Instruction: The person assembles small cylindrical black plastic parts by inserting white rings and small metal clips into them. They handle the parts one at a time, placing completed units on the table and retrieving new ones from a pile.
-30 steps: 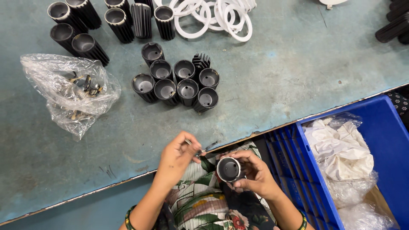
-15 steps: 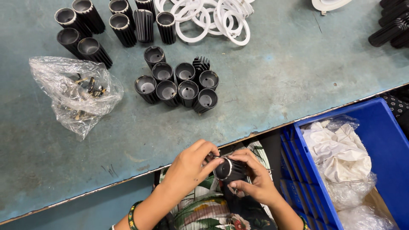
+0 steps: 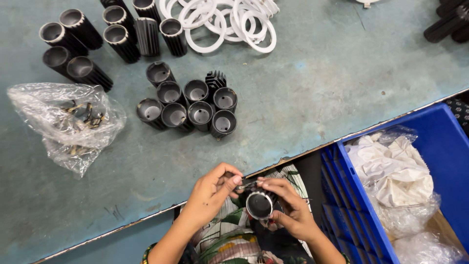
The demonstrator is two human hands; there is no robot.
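My right hand (image 3: 288,208) grips a black finned cylindrical housing (image 3: 259,205) over my lap, its open end facing up. My left hand (image 3: 212,190) pinches a small metal clip (image 3: 245,185) at the housing's rim, where my right fingertips also touch it. On the teal table (image 3: 317,83) just beyond stands a cluster of several upright black housings (image 3: 193,105). A clear plastic bag of small metal parts (image 3: 68,122) lies to the left.
More black finned housings (image 3: 97,36) lie at the far left, white plastic rings (image 3: 224,22) at the top middle, and further black parts (image 3: 447,22) at the top right. A blue crate (image 3: 439,142) with white plastic-wrapped material stands at my right.
My left hand has come in from the table edge to the housing's rim and now pinches a small clip there. The right hand keeps holding the housing.
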